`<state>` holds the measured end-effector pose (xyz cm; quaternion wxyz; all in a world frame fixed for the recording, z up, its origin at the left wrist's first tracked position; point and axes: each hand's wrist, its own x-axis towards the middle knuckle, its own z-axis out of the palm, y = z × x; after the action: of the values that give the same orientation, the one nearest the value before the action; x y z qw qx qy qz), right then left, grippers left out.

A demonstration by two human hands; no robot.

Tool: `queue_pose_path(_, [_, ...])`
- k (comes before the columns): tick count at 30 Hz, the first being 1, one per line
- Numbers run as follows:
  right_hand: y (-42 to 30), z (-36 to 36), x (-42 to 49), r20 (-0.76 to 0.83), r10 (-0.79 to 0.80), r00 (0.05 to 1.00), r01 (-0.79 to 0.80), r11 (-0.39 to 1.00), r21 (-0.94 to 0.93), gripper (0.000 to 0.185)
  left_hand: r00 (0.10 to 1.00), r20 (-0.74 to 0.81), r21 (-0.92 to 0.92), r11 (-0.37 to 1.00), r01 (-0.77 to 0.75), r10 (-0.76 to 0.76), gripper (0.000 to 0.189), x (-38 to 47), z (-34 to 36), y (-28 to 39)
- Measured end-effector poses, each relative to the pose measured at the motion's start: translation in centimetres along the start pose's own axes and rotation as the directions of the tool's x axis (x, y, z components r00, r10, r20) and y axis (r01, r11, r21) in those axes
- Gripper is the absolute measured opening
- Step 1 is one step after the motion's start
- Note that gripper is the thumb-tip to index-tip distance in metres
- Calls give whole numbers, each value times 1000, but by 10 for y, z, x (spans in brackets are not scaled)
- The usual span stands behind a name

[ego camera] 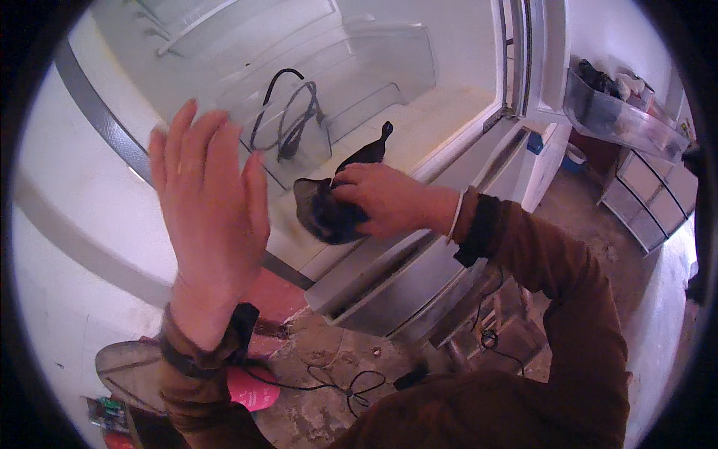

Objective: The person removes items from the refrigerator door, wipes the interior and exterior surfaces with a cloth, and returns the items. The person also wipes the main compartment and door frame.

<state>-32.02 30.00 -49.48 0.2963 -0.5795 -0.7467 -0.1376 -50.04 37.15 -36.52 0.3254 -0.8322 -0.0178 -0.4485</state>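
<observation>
My right hand [387,199] grips a dark, rounded object with a narrow black end [370,154] that looks like a handle with a hanging hole; what it is exactly I cannot tell. It is over the lower part of an opened white cabinet [449,112], which looks like a refrigerator interior. My left hand [207,151] is raised at the left with fingers apart, holding nothing. Between and beyond the hands, a coiled dark cable [300,118] lies in or behind a clear plastic bin [320,149].
Pale drawer-like fronts [392,280] lie below the right hand. A clear tub [622,109] of mixed items stands at upper right, above a small framed rack [645,202]. Thin black cords [348,390] cross the rough floor near a pink item [255,390].
</observation>
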Motion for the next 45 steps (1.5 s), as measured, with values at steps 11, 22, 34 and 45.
queue_pose_path(11, [109,-75,-81,-207,406,890,-442,881,-172,33,674,565,142,861,489,-476,46,125,179,-34])
queue_pose_path(22, [120,-77,-84,-153,534,831,-555,813,-174,35,190,882,-225,-32,974,-432,50,95,195,-43])
queue_pose_path(34, [133,-66,-89,-246,463,851,-502,856,-126,36,24,974,-15,44,999,-225,75,100,196,-34])
queue_pose_path(45, [136,-64,-92,-374,373,849,-442,889,-117,28,140,990,-135,144,980,-31,62,105,210,-35])
